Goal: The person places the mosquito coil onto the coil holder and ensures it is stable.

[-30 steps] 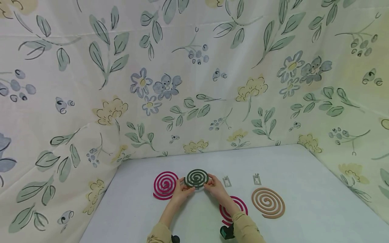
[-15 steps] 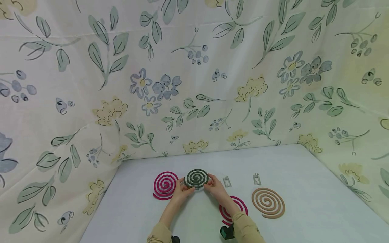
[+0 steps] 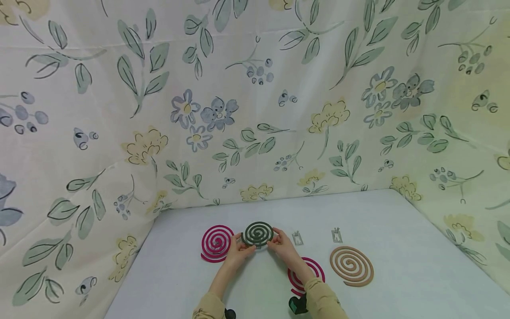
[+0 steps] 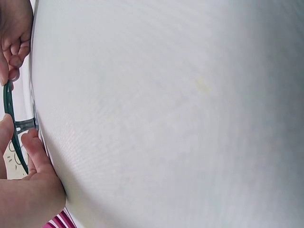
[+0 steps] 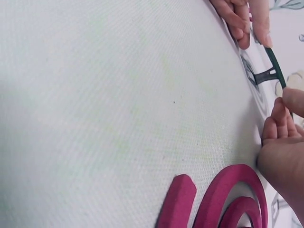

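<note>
Both hands hold a dark green mosquito coil (image 3: 257, 233) by its opposite edges, low over the table. My left hand (image 3: 238, 253) pinches its left side, thumb on top and fingers beneath. On the other side, my right hand (image 3: 283, 247) pinches the right rim the same way. Beneath the coil's middle stands a small metal coil stand (image 5: 266, 76), which seems to touch its underside. A magenta mosquito coil (image 3: 217, 243) lies just left of my left hand, with metal showing at its centre. My right forearm partly hides a second magenta coil (image 5: 175, 203).
Two flat metal stands (image 3: 297, 238) lie right of the hands, the farther one being a cut-out stand (image 3: 337, 235). A tan mosquito coil (image 3: 350, 265) lies at the right on the white table (image 3: 167, 274). Floral cloth (image 3: 255, 110) surrounds the table's back and sides.
</note>
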### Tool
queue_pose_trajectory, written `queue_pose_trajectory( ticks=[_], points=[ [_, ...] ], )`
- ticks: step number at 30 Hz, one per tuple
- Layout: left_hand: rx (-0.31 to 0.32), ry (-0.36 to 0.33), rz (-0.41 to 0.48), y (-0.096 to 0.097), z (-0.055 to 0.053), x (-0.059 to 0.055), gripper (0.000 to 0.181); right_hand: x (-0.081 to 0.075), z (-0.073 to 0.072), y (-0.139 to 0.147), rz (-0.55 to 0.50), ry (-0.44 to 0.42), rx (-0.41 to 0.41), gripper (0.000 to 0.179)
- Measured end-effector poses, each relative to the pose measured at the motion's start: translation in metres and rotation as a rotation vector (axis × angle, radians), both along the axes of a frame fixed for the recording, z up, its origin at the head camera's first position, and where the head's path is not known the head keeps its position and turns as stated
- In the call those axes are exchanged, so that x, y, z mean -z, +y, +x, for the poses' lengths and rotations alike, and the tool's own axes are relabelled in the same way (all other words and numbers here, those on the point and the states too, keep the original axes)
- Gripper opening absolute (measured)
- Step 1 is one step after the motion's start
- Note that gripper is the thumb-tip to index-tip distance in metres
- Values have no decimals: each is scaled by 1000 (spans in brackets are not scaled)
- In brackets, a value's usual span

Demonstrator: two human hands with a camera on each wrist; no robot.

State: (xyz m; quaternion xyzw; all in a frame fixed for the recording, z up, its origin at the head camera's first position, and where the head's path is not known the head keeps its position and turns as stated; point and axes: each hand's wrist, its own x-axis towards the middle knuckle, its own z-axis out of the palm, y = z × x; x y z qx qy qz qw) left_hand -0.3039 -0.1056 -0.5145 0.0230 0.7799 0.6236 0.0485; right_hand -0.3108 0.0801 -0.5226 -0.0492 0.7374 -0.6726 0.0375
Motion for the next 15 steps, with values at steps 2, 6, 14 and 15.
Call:
queue_pose_trajectory(
  ticks=[2, 6, 14, 15],
  points=[
    [-3, -6, -6, 0, 0, 0, 73, -2, 1, 1, -2, -5, 0, 60],
    [-4, -6, -14, 0, -1, 1, 74, -2, 1, 1, -9, -6, -3, 60],
    [4, -12, -18, 0, -1, -2, 79, -8, 4, 0, -18, -8, -3, 59],
    [5, -10, -15, 0, 0, -2, 79, -11, 6, 0, -22, -8, -4, 59]
  ],
)
